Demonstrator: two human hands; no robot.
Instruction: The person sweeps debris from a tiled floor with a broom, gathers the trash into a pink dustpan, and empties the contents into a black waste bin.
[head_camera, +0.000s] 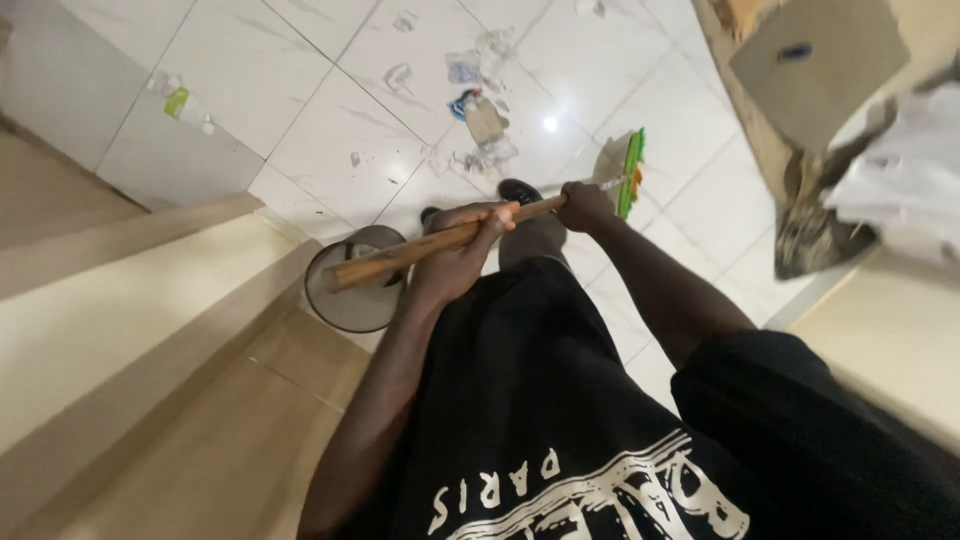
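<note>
Left hand (455, 255): the fingers wrap closed around the near, upper stretch of a wooden broom handle (440, 243), knuckles up, just above the person's black shorts.
Right hand (585, 205): the fingers grip the same handle farther down, close to where it meets the head.
Broom head (630, 172): green bristles with a touch of orange, resting on the white tiled floor (330, 130) at the right of the feet, tilted edge-on to the camera.
Litter (478, 110): crumpled paper, wrappers and a brown scrap lie scattered on the far tiles, left of the broom head and apart from it; a smaller green-and-white scrap (178, 100) sits well apart at the far left.
Bin (357, 280): a round grey waste bin stands at the near left, directly beneath the handle's butt end.
Doing it well: judged from the grip, short strokes with the lower hand steering would gather the litter into one heap without flicking it outward.
Edges: a beige step or ledge (130, 300) bounds the left; a wall and a draped cloth (830, 215) crowd the right.
Open room: bare tiles run far and centre, the widest clear swing.
</note>
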